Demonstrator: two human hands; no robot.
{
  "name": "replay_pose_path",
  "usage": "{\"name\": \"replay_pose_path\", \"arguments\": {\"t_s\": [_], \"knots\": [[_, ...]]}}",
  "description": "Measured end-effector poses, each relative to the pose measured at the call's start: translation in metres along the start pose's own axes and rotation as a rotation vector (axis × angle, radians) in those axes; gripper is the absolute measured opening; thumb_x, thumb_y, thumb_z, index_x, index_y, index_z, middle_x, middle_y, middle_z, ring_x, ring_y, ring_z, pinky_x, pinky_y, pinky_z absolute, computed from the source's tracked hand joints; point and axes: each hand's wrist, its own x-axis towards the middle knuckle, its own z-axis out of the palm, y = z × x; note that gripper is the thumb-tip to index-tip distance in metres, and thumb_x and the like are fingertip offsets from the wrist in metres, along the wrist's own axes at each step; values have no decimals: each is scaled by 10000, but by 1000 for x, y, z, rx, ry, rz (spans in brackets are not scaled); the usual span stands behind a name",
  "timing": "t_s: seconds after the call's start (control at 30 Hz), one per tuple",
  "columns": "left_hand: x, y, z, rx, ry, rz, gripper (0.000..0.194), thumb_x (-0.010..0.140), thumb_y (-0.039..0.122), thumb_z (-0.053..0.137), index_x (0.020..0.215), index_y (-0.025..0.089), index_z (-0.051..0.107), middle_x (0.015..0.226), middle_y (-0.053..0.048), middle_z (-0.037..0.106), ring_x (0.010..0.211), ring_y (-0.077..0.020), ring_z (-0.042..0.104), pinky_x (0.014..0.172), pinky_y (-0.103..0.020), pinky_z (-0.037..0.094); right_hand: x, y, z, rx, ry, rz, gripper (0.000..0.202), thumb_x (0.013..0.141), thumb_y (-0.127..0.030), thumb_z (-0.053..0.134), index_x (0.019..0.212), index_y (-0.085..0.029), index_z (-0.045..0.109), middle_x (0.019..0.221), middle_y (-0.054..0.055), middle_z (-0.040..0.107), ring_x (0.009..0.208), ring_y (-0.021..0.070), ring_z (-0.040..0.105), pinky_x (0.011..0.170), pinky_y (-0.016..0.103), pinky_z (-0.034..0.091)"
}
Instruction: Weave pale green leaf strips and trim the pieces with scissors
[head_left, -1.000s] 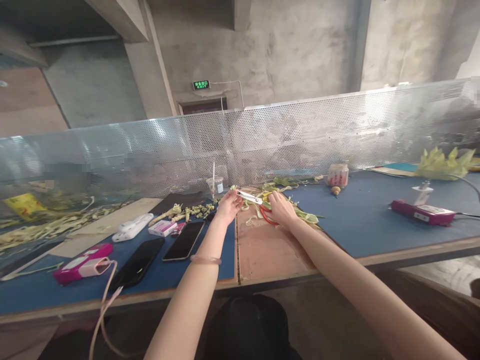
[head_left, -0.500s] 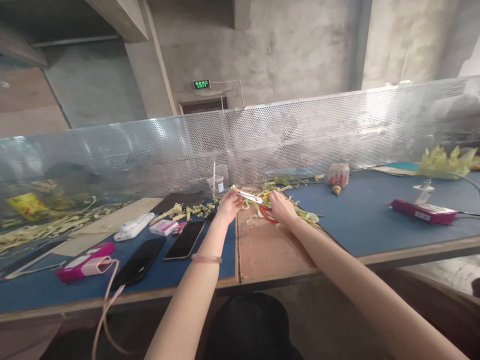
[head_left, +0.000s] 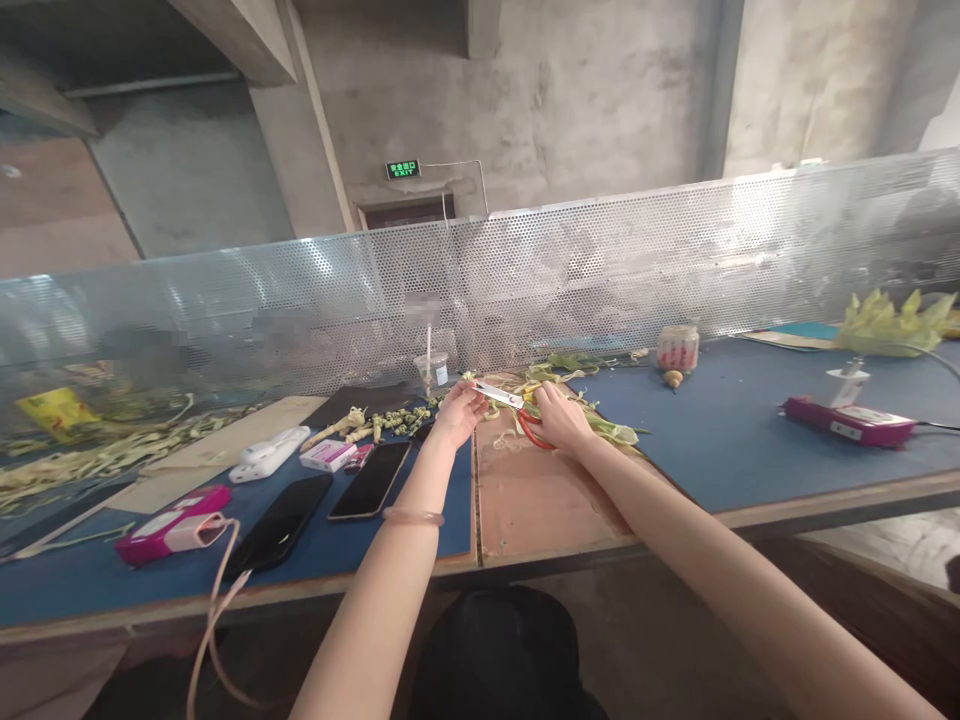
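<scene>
My right hand is wrapped round the handles of a pair of scissors. Its handles are red-orange and its pale metal blades point left, toward the fingertips of my left hand. The left fingers are pinched at a small pale-green plant piece, whose kind I cannot make out. Below and behind the hands lie green leaves and pale peelings on a bare wooden board. My fingers hide part of the blade tips.
Left of my arms lie two dark phones, a white device, a small box, a magenta power strip and several knobbly plant stems. A plastic cup stands behind. To the right are a jar and another power strip. A perforated metal screen runs along the back.
The scissors' handles look a little closer together. Both hands stay in almost the same place, and the things on the table have not moved.
</scene>
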Motion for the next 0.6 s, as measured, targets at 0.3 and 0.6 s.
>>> {"name": "replay_pose_path", "arguments": {"t_s": [0.3,0.6], "knots": [[1,-1,-1,-12,20,4,214,573,142,724,691,171,548,653,43,588,587,-74,566,632,-235,462,1,1,-1,1,-12,13,402,808,-533,369,924,-166,482,954,104,495,818,195,513,510,243,320],[-1,1,2,-7,11,-3,207,574,138,722,676,166,544,611,46,565,568,-73,555,622,-230,454,0,0,-3,5,-7,2,409,806,-535,363,928,-161,474,957,99,489,827,195,508,504,244,320]]}}
